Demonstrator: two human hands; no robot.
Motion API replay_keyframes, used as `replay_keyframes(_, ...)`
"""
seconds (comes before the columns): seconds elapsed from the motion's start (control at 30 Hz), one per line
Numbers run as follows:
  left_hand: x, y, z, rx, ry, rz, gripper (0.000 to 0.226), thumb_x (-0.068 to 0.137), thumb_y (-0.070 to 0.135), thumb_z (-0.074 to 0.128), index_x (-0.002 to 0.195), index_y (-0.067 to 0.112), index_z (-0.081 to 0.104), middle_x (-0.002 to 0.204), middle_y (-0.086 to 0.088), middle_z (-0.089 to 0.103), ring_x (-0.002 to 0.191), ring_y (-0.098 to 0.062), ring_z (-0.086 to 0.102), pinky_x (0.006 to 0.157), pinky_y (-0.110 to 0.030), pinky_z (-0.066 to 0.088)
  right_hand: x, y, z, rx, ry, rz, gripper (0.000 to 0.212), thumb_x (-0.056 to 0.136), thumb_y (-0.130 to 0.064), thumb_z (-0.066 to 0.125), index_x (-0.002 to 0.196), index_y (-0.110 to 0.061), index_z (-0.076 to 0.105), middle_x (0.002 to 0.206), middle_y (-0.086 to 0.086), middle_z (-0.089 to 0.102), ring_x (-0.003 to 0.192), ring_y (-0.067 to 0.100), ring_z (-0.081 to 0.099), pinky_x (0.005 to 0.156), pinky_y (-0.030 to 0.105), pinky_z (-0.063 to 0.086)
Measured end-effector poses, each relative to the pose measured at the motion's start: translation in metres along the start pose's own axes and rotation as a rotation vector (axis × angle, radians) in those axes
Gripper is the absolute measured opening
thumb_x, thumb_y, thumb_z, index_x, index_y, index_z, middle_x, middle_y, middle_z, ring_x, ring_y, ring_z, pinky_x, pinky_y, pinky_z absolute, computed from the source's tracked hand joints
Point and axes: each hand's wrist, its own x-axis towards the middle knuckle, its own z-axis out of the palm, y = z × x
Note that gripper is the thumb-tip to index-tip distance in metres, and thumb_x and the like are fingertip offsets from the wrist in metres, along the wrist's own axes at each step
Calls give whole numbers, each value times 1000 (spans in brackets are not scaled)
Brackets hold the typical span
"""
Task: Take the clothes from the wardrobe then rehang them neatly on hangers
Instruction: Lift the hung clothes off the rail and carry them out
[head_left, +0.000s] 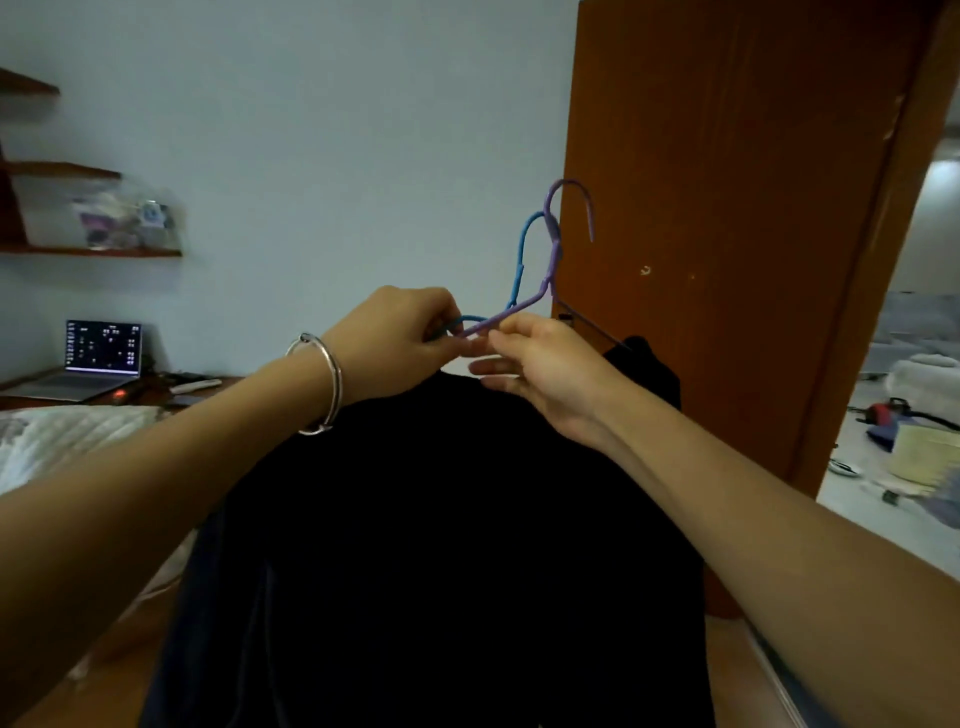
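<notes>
The left hand (400, 338), with a smooth silver metal bangle (327, 384) on its wrist, pinches the sloping arm of a thin blue plastic-coated wire hanger (519, 260); the right hand (540, 374) pinches the arm of a like purple plastic-coated wire hanger (553, 244) between thumb and forefinger, its other fingers loosely spread; the two hangers cross just where the hands meet, hooks upright and side by side, in front of the tall orange-brown wooden wardrobe panel (727, 208). Below the hands hangs a large soft black garment (441, 519), matte and limp, its folds too dark to read; which hanger carries it I cannot tell. The step looks like parting two tangled hangers; it is best done by holding one steady and sliding the other sideways along its arm rather than tugging, since the slick coating probably slips and thin wire bends; keeping the hooks level should stop the cloth sliding off a shoulder.
</notes>
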Motion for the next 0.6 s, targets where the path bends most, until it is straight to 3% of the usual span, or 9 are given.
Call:
replay_keyframes(0.07, 20, -14, 9, 45, 42, 0, 24, 90, 29, 50, 103, 11, 58, 81, -1, 52, 76, -20, 47, 65, -27, 33, 25, 0, -9, -95, -26, -21, 22, 99, -12, 38, 113, -11, 55, 99, 2, 60, 97, 17, 57, 82, 24, 48)
replay_keyframes(0.13, 40, -30, 20, 73, 60, -8, 25, 90, 28, 49, 105, 10, 56, 84, -2, 52, 78, -22, 46, 69, -27, 34, 51, 3, -24, -280, -17, -69, 21, 96, -13, 46, 113, -15, 58, 104, -1, 60, 102, 15, 58, 89, 25, 47)
replay_keyframes(0.27, 73, -67, 52, 104, 83, -54, 23, 90, 26, 50, 104, 9, 56, 85, -4, 54, 77, -23, 46, 71, -30, 38, 115, 33, -67, -524, 326, -314, 25, 87, -11, 58, 113, -13, 59, 100, -2, 54, 94, 13, 51, 83, 23, 40)
replay_keyframes(0.33, 88, -85, 71, 134, 93, -73, 22, 90, 26, 51, 104, 9, 56, 83, -2, 53, 77, -23, 47, 73, -33, 42, 155, 51, -92, -645, 384, -359, 43, 86, -13, 61, 127, -13, 47, 116, 3, 48, 108, 16, 48, 92, 26, 41)
replay_keyframes(0.4, 103, -102, 90, 175, 108, -95, 21, 89, 27, 51, 103, 11, 55, 81, 1, 52, 77, -24, 49, 76, -36, 45, 197, 70, -114, -814, 277, -334, 62, 86, -21, 62, 140, -15, 32, 140, 7, 39, 129, 21, 39, 107, 35, 35)
replay_keyframes(0.47, 123, -121, 110, 218, 139, -100, 21, 89, 28, 52, 102, 13, 55, 80, 2, 53, 78, -27, 52, 75, -37, 46, 247, 90, -127, -930, 105, -326, 69, 88, -30, 59, 145, -19, 23, 148, 7, 34, 135, 24, 34, 111, 39, 30)
replay_keyframes(0.53, 147, -137, 128, 253, 175, -99, 21, 88, 29, 53, 102, 14, 56, 82, 0, 59, 81, -30, 56, 73, -35, 46, 297, 114, -130, -963, -56, -356, 57, 94, -32, 49, 144, -21, 25, 143, 8, 43, 131, 25, 42, 108, 37, 33)
replay_keyframes(0.6, 175, -154, 142, 310, 190, -103, 22, 88, 31, 53, 103, 15, 56, 88, -3, 66, 83, -31, 59, 68, -30, 40, 342, 125, -131, -884, -153, -354, 39, 98, -29, 38, 136, -21, 38, 123, 9, 60, 113, 23, 54, 95, 32, 39)
